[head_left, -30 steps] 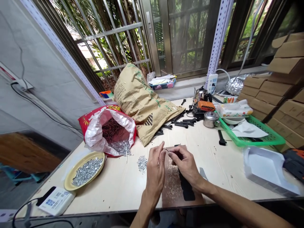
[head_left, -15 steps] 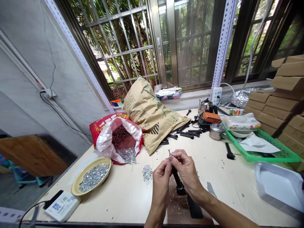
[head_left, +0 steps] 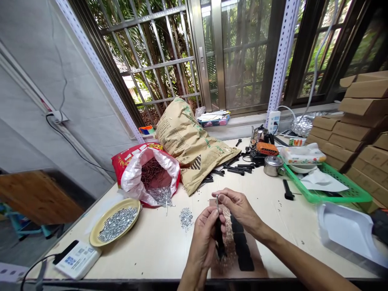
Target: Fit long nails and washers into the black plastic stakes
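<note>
My left hand [head_left: 203,238] is closed around a slim black part [head_left: 219,242] that it holds upright over the near edge of the table [head_left: 151,246]. My right hand [head_left: 239,208] pinches the top of a thin metal pin [head_left: 217,201] sticking up from that part. Both hands hover over a brown board [head_left: 256,258] that carries several flat black pieces [head_left: 242,248]. A small heap of shiny metal bits [head_left: 186,216] lies just left of my hands.
A yellow plate of metal bits [head_left: 113,221], an open red-and-white bag of nails [head_left: 150,176] and a big brown paper sack [head_left: 188,141] stand to the left. Black parts [head_left: 236,169], a small metal pot [head_left: 273,165], a green basket [head_left: 327,190], a white tray [head_left: 348,232] and cardboard boxes [head_left: 360,133] fill the right.
The black part has shifted from my right hand's grip into my left. My right hand now pinches the pin's top. Both hands dropped lower over the brown board.
</note>
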